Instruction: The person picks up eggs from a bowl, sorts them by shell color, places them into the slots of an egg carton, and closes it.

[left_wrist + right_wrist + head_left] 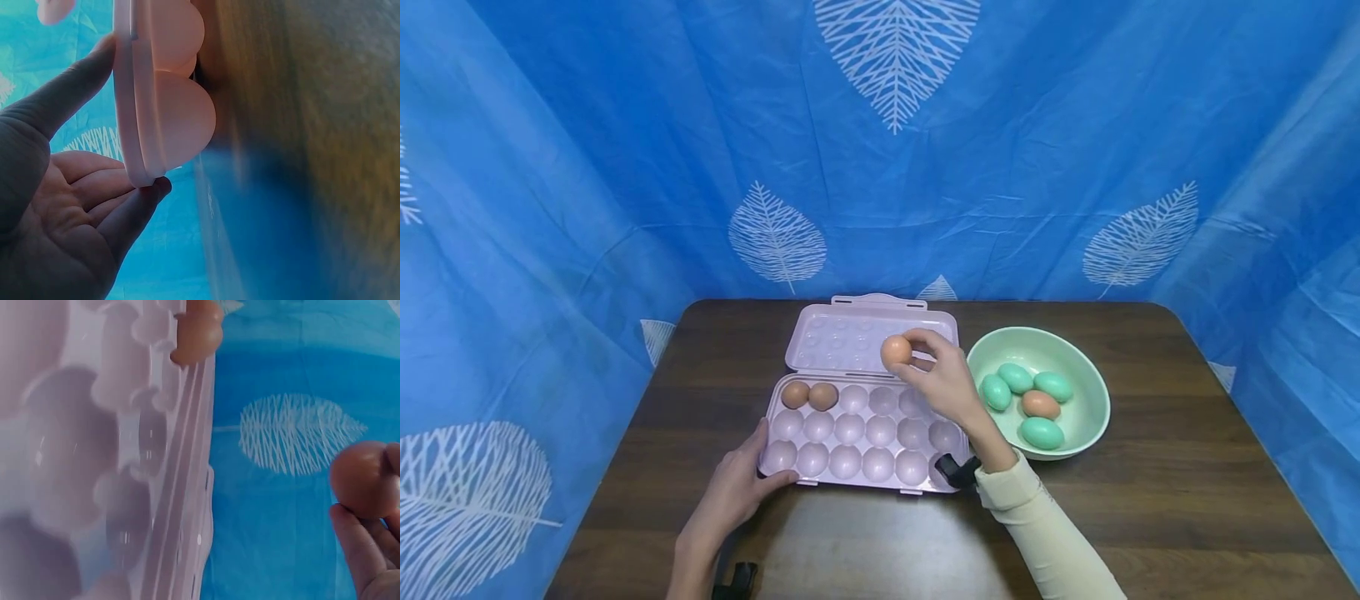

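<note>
My right hand (946,382) pinches a brown egg (896,352) between thumb and fingertips, above the hinge side of a pale pink egg carton (865,481). The same held egg (362,482) shows at the right edge of the right wrist view. Two brown eggs (823,397) sit side by side in the back-left cups. With thumb and fingers, my left hand (733,492) grips the carton's near-left corner; the left wrist view shows the carton rim (128,112) between them. The carton's lid (946,323) lies folded back, away from me.
Right of the carton stands a mint green bowl (1101,408). Inside it lie several green eggs (1041,433) and one brown egg (1041,405). A blue curtain (880,208) with white leaf prints hangs behind the dark wooden table (1180,467).
</note>
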Action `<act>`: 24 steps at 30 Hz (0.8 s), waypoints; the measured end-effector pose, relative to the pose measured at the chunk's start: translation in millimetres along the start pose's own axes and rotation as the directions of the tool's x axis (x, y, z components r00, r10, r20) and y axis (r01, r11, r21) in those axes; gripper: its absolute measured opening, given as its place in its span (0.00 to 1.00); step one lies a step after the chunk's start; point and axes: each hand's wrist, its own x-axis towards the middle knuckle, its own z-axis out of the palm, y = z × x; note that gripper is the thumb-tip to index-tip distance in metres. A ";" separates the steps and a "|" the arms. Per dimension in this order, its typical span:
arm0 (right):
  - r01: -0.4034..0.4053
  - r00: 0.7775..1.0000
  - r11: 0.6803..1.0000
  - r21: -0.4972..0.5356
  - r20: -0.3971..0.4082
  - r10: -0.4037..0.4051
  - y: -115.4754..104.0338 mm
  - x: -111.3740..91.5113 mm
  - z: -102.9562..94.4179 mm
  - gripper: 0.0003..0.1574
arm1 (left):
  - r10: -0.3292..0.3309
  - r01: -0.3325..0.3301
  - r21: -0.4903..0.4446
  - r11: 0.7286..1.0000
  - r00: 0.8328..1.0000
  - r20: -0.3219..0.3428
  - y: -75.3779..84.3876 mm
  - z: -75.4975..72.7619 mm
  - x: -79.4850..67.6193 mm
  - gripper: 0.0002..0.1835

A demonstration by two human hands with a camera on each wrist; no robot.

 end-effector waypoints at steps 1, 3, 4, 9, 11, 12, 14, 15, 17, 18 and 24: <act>-0.007 1.000 1.000 -0.007 0.027 0.007 2.5 2.2 4.4 0.25 | -0.002 0.002 -0.001 1.000 1.000 -0.001 0.0 -0.1 -0.1 0.51; -0.023 0.996 1.000 -0.012 0.081 0.024 5.6 5.9 13.7 0.25 | -0.003 0.003 -0.002 1.000 1.000 -0.001 -0.2 -0.2 0.1 0.51; -0.029 0.994 0.999 -0.016 0.102 0.030 7.2 7.3 18.0 0.24 | -0.004 0.004 -0.002 1.000 1.000 -0.001 -0.3 -0.3 0.3 0.51; -0.064 0.985 0.998 -0.023 0.160 0.066 16.6 9.2 37.8 0.22 | -0.023 0.023 -0.010 1.000 1.000 0.021 0.1 -1.0 0.7 0.51; -0.070 0.983 0.997 -0.026 0.170 0.074 20.5 8.6 44.1 0.22 | -0.033 0.033 -0.015 0.999 0.999 0.029 1.2 -1.8 0.8 0.52; -0.073 0.981 0.997 -0.036 0.176 0.078 22.6 8.2 47.1 0.21 | -0.036 0.036 -0.018 0.999 0.999 0.031 1.6 -2.1 0.8 0.52; -0.069 0.979 0.994 -0.080 0.187 0.083 27.1 7.3 52.6 0.21 | -0.042 0.043 -0.019 0.999 0.999 0.031 2.0 -2.6 0.6 0.52; -0.062 0.978 0.992 -0.112 0.192 0.083 29.5 7.1 55.1 0.21 | -0.044 0.045 -0.019 0.999 0.999 0.030 2.0 -2.8 0.5 0.52; -0.053 0.977 0.985 -0.167 0.196 0.086 33.2 6.8 58.9 0.22 | -0.046 0.047 -0.017 0.999 0.998 0.030 1.8 -2.8 0.4 0.52; -0.049 0.976 0.980 -0.190 0.199 0.087 34.7 6.9 60.2 0.21 | -0.043 0.043 -0.016 0.999 0.999 0.027 1.5 -2.5 0.4 0.52; -0.072 0.960 0.961 -0.267 0.242 0.139 36.1 9.6 66.1 0.20 | -0.043 0.044 -0.018 0.999 0.999 0.024 0.7 -0.8 0.5 0.52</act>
